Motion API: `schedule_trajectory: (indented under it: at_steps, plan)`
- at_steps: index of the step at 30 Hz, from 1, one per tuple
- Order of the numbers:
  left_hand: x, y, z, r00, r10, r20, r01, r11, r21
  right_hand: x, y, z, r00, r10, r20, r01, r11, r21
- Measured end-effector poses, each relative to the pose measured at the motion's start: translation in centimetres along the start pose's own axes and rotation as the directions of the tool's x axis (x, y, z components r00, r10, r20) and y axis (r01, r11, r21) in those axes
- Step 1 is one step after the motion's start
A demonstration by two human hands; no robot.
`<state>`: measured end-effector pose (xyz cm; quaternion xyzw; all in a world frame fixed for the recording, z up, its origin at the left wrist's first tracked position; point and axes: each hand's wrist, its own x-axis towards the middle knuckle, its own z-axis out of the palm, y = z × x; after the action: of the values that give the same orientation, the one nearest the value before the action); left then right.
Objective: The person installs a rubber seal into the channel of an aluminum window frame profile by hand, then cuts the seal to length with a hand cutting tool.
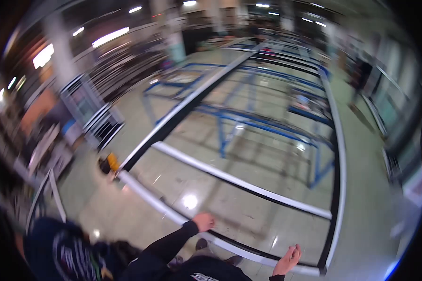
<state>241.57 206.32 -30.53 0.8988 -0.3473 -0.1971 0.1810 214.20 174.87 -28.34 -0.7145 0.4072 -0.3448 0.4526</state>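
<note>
A large metal frame (244,185) with pale faces and dark edges stretches away from me, resting on blue stands. My left hand (204,222) is at the near bar of the frame, its fingers curled; whether it grips the bar is blurred. My right hand (288,260) is just above the near bar by the right corner, fingers apart, with nothing seen in it. At the frame's near left corner is a yellow and black tool (109,163), beside a co-worker's hand (111,177).
Beside me at the lower left is a co-worker in a dark shirt (65,250). Blue stands (222,136) are under the frame. Another person (361,77) stands at the far right. Stacked frames (91,112) and a pillar (61,51) are at the left.
</note>
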Motion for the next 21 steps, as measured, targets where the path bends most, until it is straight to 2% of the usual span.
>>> schedule_trajectory:
  at_steps: [1,2,3,4,5,6,7,8,10,11,13,14,15,17,19,21]
  plan:
    - [-0.3,1.0,-0.3,0.995,0.008,-0.099,-0.016,0.997,-0.080,0.2,-2.7,2.4,0.998,-0.048,0.031,0.046,0.997,0.067]
    - [-0.6,2.4,-0.4,0.990,-0.068,-0.120,0.032,0.961,-0.275,0.2,-5.4,3.8,0.984,-0.066,0.163,0.070,0.997,-0.020]
    - [-1.4,4.2,-0.3,0.966,-0.106,-0.238,-0.020,0.880,-0.475,-0.1,-9.3,4.7,0.957,-0.077,0.279,0.110,0.988,-0.107]
    - [-2.3,7.5,-0.8,0.980,-0.143,-0.135,0.031,0.793,-0.608,0.1,-11.2,5.3,0.920,-0.082,0.382,0.162,0.970,-0.181]
    - [-3.0,9.0,-0.8,0.950,0.008,-0.314,-0.176,0.841,-0.511,1.0,-7.7,9.1,0.905,-0.206,0.374,0.157,0.975,0.156]
    - [-5.6,11.6,-3.8,0.960,0.017,-0.280,-0.216,0.684,-0.697,0.7,-9.2,11.4,0.882,-0.183,0.434,0.113,0.977,0.181]
    - [-5.1,11.0,-1.3,0.904,0.117,-0.412,-0.379,0.667,-0.641,0.2,-11.6,13.4,0.837,-0.225,0.498,0.110,0.962,0.250]
    - [-7.1,11.6,-2.9,0.918,0.110,-0.380,-0.382,0.501,-0.777,-0.8,-14.3,15.6,0.792,-0.264,0.550,0.097,0.945,0.313]
    - [-11.1,10.1,-6.8,0.924,0.096,-0.371,-0.358,0.563,-0.745,-4.1,-19.1,20.3,0.712,-0.358,0.604,0.138,0.915,0.380]
    - [-12.7,7.6,-7.7,0.910,-0.009,-0.415,-0.332,0.585,-0.740,-6.5,-21.1,23.0,0.676,-0.404,0.617,0.151,0.895,0.421]
    - [-16.2,2.5,-9.0,0.850,-0.208,-0.485,-0.267,0.623,-0.736,-11.8,-24.4,27.4,0.536,-0.485,0.691,0.142,0.858,0.493]
    - [-17.9,-0.6,-9.0,0.758,-0.373,-0.534,-0.238,0.604,-0.760,-14.6,-25.7,29.4,0.463,-0.522,0.717,0.136,0.841,0.524]
    - [-20.2,-3.7,-8.9,0.658,-0.532,-0.533,-0.236,0.526,-0.817,-17.8,-26.8,31.1,0.372,-0.555,0.744,0.123,0.824,0.553]
    - [-25.4,-10.2,-7.5,0.335,-0.760,-0.556,-0.214,0.513,-0.831,-24.4,-28.6,33.5,0.171,-0.574,0.801,0.108,0.819,0.564]
    - [-30.6,-13.6,-7.0,-0.175,-0.861,-0.477,-0.291,0.508,-0.810,-30.9,-29.7,35.3,-0.072,-0.573,0.816,0.086,0.812,0.578]
    - [-33.5,-14.2,-6.9,-0.611,-0.705,-0.359,-0.210,0.582,-0.785,-37.1,-31.0,36.1,-0.311,-0.586,0.749,0.013,0.785,0.620]
